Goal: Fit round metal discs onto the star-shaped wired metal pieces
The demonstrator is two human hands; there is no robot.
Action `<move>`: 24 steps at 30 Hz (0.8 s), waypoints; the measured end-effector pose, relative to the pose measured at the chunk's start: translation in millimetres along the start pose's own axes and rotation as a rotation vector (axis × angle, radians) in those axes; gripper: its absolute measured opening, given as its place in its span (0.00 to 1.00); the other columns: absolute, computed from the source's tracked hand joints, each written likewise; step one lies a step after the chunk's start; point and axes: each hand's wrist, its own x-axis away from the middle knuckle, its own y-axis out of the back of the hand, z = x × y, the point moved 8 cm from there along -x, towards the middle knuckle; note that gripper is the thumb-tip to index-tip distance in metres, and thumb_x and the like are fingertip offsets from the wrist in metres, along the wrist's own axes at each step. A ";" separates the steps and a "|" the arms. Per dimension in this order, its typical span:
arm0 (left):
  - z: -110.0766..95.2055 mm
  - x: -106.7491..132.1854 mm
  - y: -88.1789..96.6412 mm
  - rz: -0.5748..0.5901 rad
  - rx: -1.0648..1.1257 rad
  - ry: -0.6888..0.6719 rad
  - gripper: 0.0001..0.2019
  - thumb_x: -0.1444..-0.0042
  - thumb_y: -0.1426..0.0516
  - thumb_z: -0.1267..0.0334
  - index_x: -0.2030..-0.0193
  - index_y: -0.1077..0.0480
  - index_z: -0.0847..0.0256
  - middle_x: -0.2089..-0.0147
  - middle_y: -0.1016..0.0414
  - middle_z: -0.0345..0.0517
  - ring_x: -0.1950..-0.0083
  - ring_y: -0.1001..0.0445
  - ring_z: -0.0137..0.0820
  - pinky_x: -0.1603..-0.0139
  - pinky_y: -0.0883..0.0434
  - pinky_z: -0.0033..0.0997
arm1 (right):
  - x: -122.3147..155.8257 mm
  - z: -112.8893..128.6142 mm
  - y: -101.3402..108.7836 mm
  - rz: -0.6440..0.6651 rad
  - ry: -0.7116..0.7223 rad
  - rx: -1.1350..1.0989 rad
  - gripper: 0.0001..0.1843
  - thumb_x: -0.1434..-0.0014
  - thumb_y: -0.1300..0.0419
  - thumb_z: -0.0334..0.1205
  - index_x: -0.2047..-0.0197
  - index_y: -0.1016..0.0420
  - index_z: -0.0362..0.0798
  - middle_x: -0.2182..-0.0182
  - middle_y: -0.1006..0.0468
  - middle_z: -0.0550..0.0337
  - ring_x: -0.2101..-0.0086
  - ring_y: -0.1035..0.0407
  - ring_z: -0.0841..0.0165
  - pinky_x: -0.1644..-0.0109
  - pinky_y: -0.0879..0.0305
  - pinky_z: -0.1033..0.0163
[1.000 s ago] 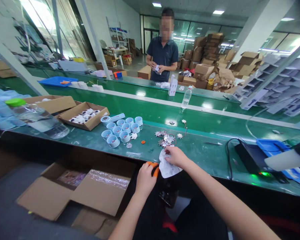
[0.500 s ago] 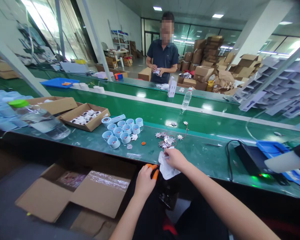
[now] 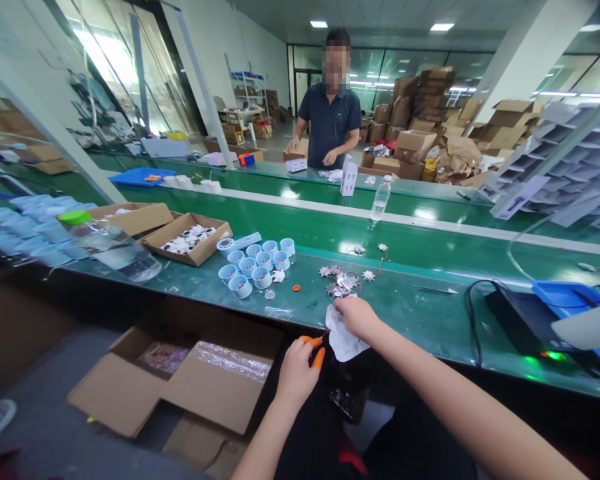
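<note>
My left hand [image 3: 296, 373] grips a pair of orange-handled scissors [image 3: 314, 348] at the front edge of the green bench [image 3: 405, 313]. My right hand [image 3: 357, 318] pinches a crumpled white sheet [image 3: 343, 338], and the scissor tips sit right beside it. Just beyond my right fingers lies a heap of star-shaped metal boards with thin wires [image 3: 341, 283]. To the left of that heap stand several pale blue rolls [image 3: 253, 268] with dark-and-white centres. A small orange disc [image 3: 296, 288] lies between them.
An open cardboard box [image 3: 173, 380] sits on the floor at lower left. On the bench stand a brown tray of white pieces [image 3: 187, 241], a large plastic bottle [image 3: 115, 247], tweezers [image 3: 435, 290] and a black device [image 3: 523, 320]. A co-worker [image 3: 329, 127] stands across the belts.
The view has turned, so the bench contents sit further right. The scissors have moved closer to the white sheet. The co-worker has lowered both hands to the far bench.
</note>
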 end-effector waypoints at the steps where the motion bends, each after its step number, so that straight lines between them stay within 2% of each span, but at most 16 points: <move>1: 0.6 3.0 1.3 0.007 0.004 0.006 0.10 0.36 0.43 0.64 0.51 0.22 0.58 0.59 0.23 0.49 0.60 0.23 0.36 0.56 0.23 0.39 | -1.1 0.8 0.6 0.002 0.002 0.001 0.09 0.43 0.39 0.28 0.59 0.22 0.48 0.60 0.18 0.47 0.58 0.25 0.57 0.61 0.41 0.62; 4: 5.1 14.4 8.0 0.021 0.030 0.028 0.11 0.35 0.43 0.63 0.51 0.22 0.58 0.58 0.23 0.49 0.60 0.23 0.36 0.56 0.23 0.38 | -4.4 2.2 2.2 0.003 0.008 -0.007 0.09 0.45 0.38 0.26 0.62 0.22 0.48 0.61 0.19 0.47 0.59 0.25 0.57 0.62 0.42 0.62; 7: 18.1 29.0 16.9 0.016 0.060 0.052 0.11 0.35 0.43 0.61 0.50 0.22 0.56 0.58 0.23 0.48 0.61 0.23 0.34 0.57 0.23 0.37 | -7.5 1.9 2.3 -0.001 0.007 -0.017 0.11 0.47 0.39 0.24 0.62 0.22 0.47 0.61 0.19 0.48 0.60 0.25 0.57 0.63 0.43 0.62; 9: 35.6 41.3 21.8 0.007 0.070 0.084 0.11 0.35 0.43 0.59 0.51 0.21 0.56 0.59 0.23 0.48 0.62 0.23 0.34 0.58 0.23 0.36 | -8.8 1.6 1.2 -0.005 0.003 -0.020 0.13 0.48 0.40 0.23 0.63 0.22 0.47 0.62 0.19 0.48 0.61 0.25 0.58 0.63 0.44 0.63; 12: 77.4 66.5 23.8 0.021 0.071 0.201 0.13 0.36 0.43 0.56 0.52 0.21 0.58 0.60 0.23 0.49 0.64 0.24 0.34 0.58 0.23 0.38 | -9.5 2.0 -1.1 -0.011 0.003 -0.018 0.14 0.49 0.41 0.21 0.64 0.22 0.47 0.65 0.19 0.48 0.62 0.26 0.58 0.64 0.45 0.63; 18: 167.6 145.6 25.3 0.065 0.015 0.492 0.15 0.42 0.43 0.54 0.59 0.19 0.60 0.62 0.19 0.52 0.64 0.20 0.40 0.57 0.22 0.44 | -11.8 1.8 -8.0 -0.010 0.046 -0.005 0.13 0.52 0.40 0.21 0.67 0.23 0.46 0.66 0.19 0.48 0.62 0.25 0.57 0.65 0.46 0.62; 21: 199.1 192.9 31.9 0.069 -0.021 0.641 0.12 0.46 0.42 0.55 0.66 0.20 0.60 0.64 0.17 0.54 0.62 0.18 0.44 0.56 0.21 0.44 | -13.7 -0.1 -12.2 -0.014 0.075 0.010 0.13 0.53 0.41 0.21 0.67 0.23 0.47 0.67 0.19 0.49 0.62 0.25 0.57 0.65 0.46 0.62; 24: 218.5 238.7 40.1 0.096 -0.046 0.793 0.08 0.51 0.40 0.57 0.73 0.22 0.57 0.68 0.16 0.52 0.62 0.16 0.46 0.57 0.21 0.42 | -12.0 -2.5 -13.7 -0.026 0.079 -0.005 0.13 0.53 0.41 0.23 0.66 0.23 0.48 0.67 0.19 0.51 0.63 0.26 0.59 0.65 0.47 0.63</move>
